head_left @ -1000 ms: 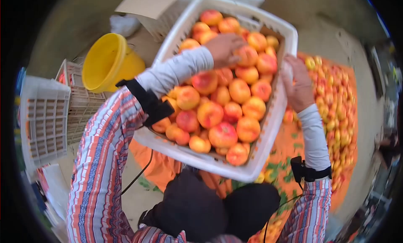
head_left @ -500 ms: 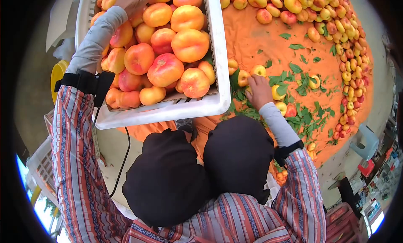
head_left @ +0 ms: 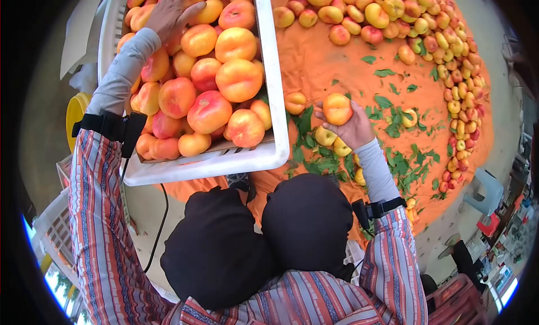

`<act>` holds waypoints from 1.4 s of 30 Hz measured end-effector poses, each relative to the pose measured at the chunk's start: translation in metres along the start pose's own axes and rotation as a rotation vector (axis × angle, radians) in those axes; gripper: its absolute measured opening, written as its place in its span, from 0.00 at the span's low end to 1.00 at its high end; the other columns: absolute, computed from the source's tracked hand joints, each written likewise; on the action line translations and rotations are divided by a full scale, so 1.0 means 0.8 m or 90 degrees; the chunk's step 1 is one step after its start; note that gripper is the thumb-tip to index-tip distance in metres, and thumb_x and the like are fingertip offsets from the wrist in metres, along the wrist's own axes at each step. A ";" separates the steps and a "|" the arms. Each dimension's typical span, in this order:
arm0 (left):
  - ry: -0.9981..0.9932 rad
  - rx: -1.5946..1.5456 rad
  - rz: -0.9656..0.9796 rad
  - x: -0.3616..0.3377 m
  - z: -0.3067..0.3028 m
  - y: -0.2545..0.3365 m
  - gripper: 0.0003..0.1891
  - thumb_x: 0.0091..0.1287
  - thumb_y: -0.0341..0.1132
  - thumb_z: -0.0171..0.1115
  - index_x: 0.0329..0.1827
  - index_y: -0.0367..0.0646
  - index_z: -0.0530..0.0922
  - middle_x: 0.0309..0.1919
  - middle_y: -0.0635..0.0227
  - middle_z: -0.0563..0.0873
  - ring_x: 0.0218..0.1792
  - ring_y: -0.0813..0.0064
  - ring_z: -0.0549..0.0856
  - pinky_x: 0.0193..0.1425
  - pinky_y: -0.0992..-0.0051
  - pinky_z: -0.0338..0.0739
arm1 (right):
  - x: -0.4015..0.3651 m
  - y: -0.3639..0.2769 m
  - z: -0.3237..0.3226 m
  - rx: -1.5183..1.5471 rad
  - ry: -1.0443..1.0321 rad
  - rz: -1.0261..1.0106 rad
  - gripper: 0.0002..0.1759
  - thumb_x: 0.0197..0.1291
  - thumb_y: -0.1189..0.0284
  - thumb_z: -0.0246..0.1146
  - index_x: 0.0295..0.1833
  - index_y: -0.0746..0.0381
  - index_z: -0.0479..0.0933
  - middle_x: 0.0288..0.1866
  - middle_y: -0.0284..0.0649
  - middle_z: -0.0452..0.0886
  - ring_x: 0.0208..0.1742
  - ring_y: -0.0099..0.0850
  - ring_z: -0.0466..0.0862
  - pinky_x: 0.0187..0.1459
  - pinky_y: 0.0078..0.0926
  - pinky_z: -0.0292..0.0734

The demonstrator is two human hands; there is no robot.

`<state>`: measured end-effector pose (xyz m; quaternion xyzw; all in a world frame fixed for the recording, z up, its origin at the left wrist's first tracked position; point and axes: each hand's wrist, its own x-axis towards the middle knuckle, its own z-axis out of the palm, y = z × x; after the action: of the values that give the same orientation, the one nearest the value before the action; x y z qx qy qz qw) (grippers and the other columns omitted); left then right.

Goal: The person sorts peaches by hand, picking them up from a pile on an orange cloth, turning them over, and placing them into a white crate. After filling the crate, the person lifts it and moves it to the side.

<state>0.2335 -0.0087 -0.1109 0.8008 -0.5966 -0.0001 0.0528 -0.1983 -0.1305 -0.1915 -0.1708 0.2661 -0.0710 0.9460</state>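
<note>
My left hand [head_left: 168,13] lies with its fingers spread over the flat peaches in a white plastic crate [head_left: 283,140] at the upper left. The flat peaches [head_left: 210,111] there are orange and red, piled above a cardboard lining. In my right hand [head_left: 359,128], palm turned up, rests a single orange flat peach [head_left: 337,109], raised above the orange cloth [head_left: 314,58]. Just beneath that hand several yellow peaches [head_left: 324,136] lie among green leaves [head_left: 328,163]. Another peach [head_left: 295,103] sits between the crate and the hand.
Many more peaches [head_left: 387,13] form a curved band along the far and right edges of the cloth. A yellow bucket [head_left: 76,114] stands left of the crate. To the right are a grey-blue stool [head_left: 487,191] and a red chair [head_left: 457,302]. A black cable [head_left: 163,224] hangs below the crate.
My right hand has come up from the fruit on the cloth and turned palm up with a peach in it. My left hand stays over the crate, its fingers now more in view.
</note>
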 end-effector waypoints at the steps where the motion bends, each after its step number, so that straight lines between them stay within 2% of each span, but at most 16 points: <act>1: 0.021 -0.011 0.007 0.005 0.001 0.002 0.39 0.60 0.56 0.50 0.67 0.37 0.53 0.65 0.49 0.60 0.66 0.54 0.59 0.70 0.64 0.51 | -0.001 -0.007 0.007 0.027 -0.023 0.013 0.28 0.66 0.58 0.42 0.61 0.69 0.59 0.60 0.55 0.66 0.58 0.51 0.71 0.48 0.40 0.77; 6: 0.083 -0.064 -0.008 0.000 -0.014 -0.021 0.37 0.60 0.56 0.50 0.66 0.40 0.58 0.64 0.51 0.64 0.66 0.58 0.62 0.70 0.66 0.53 | -0.002 -0.031 0.082 -0.043 0.008 -0.045 0.27 0.67 0.58 0.42 0.62 0.67 0.59 0.61 0.52 0.66 0.61 0.49 0.69 0.50 0.38 0.77; 7: 0.062 -0.080 -0.031 -0.002 -0.019 -0.016 0.38 0.61 0.57 0.49 0.68 0.39 0.55 0.65 0.50 0.62 0.67 0.58 0.60 0.70 0.66 0.51 | 0.000 -0.037 0.091 -0.222 0.039 -0.097 0.25 0.67 0.60 0.45 0.62 0.66 0.60 0.59 0.47 0.69 0.60 0.46 0.71 0.50 0.38 0.76; 8: 0.017 -0.082 -0.067 -0.003 -0.022 -0.016 0.38 0.61 0.52 0.51 0.68 0.36 0.54 0.67 0.52 0.59 0.68 0.57 0.57 0.71 0.67 0.48 | 0.002 -0.051 0.114 -0.290 0.057 -0.083 0.24 0.66 0.62 0.48 0.61 0.65 0.61 0.55 0.45 0.72 0.58 0.45 0.73 0.50 0.36 0.76; 13: 0.024 -0.013 -0.098 -0.010 -0.040 0.011 0.40 0.59 0.57 0.51 0.70 0.44 0.51 0.67 0.54 0.58 0.68 0.59 0.58 0.68 0.54 0.49 | 0.039 -0.118 0.247 -0.510 0.018 -0.183 0.22 0.64 0.67 0.52 0.60 0.67 0.62 0.50 0.40 0.73 0.52 0.32 0.77 0.49 0.27 0.77; 15: 0.038 -0.019 -0.090 -0.013 -0.045 0.013 0.40 0.60 0.57 0.50 0.70 0.44 0.51 0.66 0.54 0.58 0.68 0.59 0.58 0.67 0.54 0.50 | 0.067 -0.137 0.315 -0.731 0.036 -0.228 0.23 0.60 0.67 0.58 0.57 0.69 0.66 0.48 0.38 0.75 0.48 0.25 0.76 0.47 0.21 0.74; 19: 0.035 -0.030 -0.082 -0.014 -0.039 0.008 0.39 0.61 0.57 0.48 0.70 0.45 0.50 0.66 0.54 0.58 0.67 0.58 0.58 0.67 0.54 0.50 | 0.191 -0.162 0.370 -1.000 -0.120 -0.434 0.22 0.57 0.66 0.59 0.52 0.68 0.69 0.44 0.43 0.78 0.45 0.28 0.78 0.48 0.24 0.73; 23: 0.022 -0.043 -0.081 -0.015 -0.044 0.007 0.39 0.61 0.57 0.48 0.70 0.45 0.50 0.66 0.54 0.57 0.68 0.58 0.58 0.68 0.54 0.49 | 0.311 -0.179 0.390 -1.382 -0.024 -0.514 0.22 0.55 0.59 0.57 0.50 0.64 0.72 0.41 0.49 0.80 0.45 0.41 0.79 0.49 0.37 0.71; 26: 0.005 -0.053 -0.090 -0.014 -0.046 0.007 0.40 0.60 0.58 0.48 0.70 0.47 0.50 0.67 0.55 0.56 0.69 0.60 0.56 0.69 0.53 0.47 | 0.345 -0.167 0.409 -1.575 0.090 -0.400 0.21 0.57 0.58 0.55 0.49 0.63 0.72 0.44 0.47 0.79 0.50 0.40 0.77 0.52 0.40 0.68; 29: 0.002 -0.059 -0.095 -0.015 -0.049 0.006 0.39 0.60 0.58 0.48 0.71 0.47 0.49 0.68 0.56 0.56 0.69 0.60 0.55 0.69 0.53 0.46 | 0.355 -0.169 0.391 -1.835 0.158 -0.493 0.19 0.55 0.61 0.57 0.48 0.61 0.73 0.48 0.45 0.76 0.55 0.39 0.73 0.54 0.41 0.65; 32: 0.015 -0.050 -0.085 -0.015 -0.049 0.008 0.40 0.60 0.57 0.49 0.70 0.47 0.49 0.67 0.54 0.56 0.68 0.58 0.56 0.68 0.53 0.47 | 0.306 -0.169 0.373 -1.705 0.078 -0.838 0.19 0.51 0.62 0.60 0.47 0.60 0.73 0.50 0.44 0.74 0.58 0.38 0.69 0.55 0.42 0.64; 35: -0.015 -0.017 -0.075 -0.011 -0.043 0.003 0.41 0.59 0.58 0.50 0.71 0.45 0.48 0.67 0.53 0.56 0.68 0.57 0.56 0.67 0.50 0.50 | 0.227 -0.180 0.326 -1.528 0.051 -0.970 0.17 0.51 0.66 0.60 0.46 0.61 0.73 0.49 0.44 0.74 0.55 0.40 0.71 0.54 0.40 0.65; 36: -0.032 -0.009 -0.076 -0.008 -0.038 -0.003 0.41 0.58 0.61 0.46 0.71 0.47 0.50 0.69 0.56 0.55 0.70 0.61 0.54 0.68 0.50 0.46 | 0.201 -0.185 0.296 -1.514 0.082 -0.944 0.16 0.51 0.67 0.60 0.46 0.61 0.73 0.48 0.45 0.74 0.53 0.40 0.72 0.52 0.38 0.67; 38: 0.003 -0.075 -0.041 -0.003 -0.025 -0.015 0.40 0.60 0.57 0.50 0.68 0.38 0.54 0.67 0.53 0.58 0.68 0.59 0.57 0.71 0.67 0.49 | 0.141 -0.190 0.204 -1.498 0.167 -0.835 0.15 0.52 0.68 0.59 0.45 0.63 0.73 0.46 0.47 0.75 0.49 0.42 0.74 0.49 0.36 0.70; 40: 0.048 -0.094 0.007 -0.001 -0.014 -0.025 0.38 0.62 0.55 0.49 0.68 0.38 0.54 0.66 0.50 0.60 0.68 0.57 0.57 0.71 0.67 0.48 | 0.081 -0.172 0.096 -1.389 0.291 -0.565 0.14 0.53 0.68 0.59 0.43 0.65 0.73 0.42 0.48 0.76 0.43 0.44 0.76 0.45 0.35 0.72; 42: -0.027 -0.025 0.004 -0.021 -0.022 -0.016 0.40 0.61 0.55 0.50 0.68 0.36 0.50 0.66 0.48 0.58 0.67 0.53 0.56 0.71 0.65 0.48 | 0.023 -0.132 0.024 -1.288 0.346 -0.421 0.13 0.55 0.68 0.58 0.40 0.66 0.74 0.34 0.49 0.78 0.35 0.45 0.78 0.39 0.37 0.74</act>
<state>0.2421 0.0124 -0.0953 0.7975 -0.6000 -0.0286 0.0556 -0.1775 -0.2274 -0.1471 -0.9091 0.3423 -0.1051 0.2128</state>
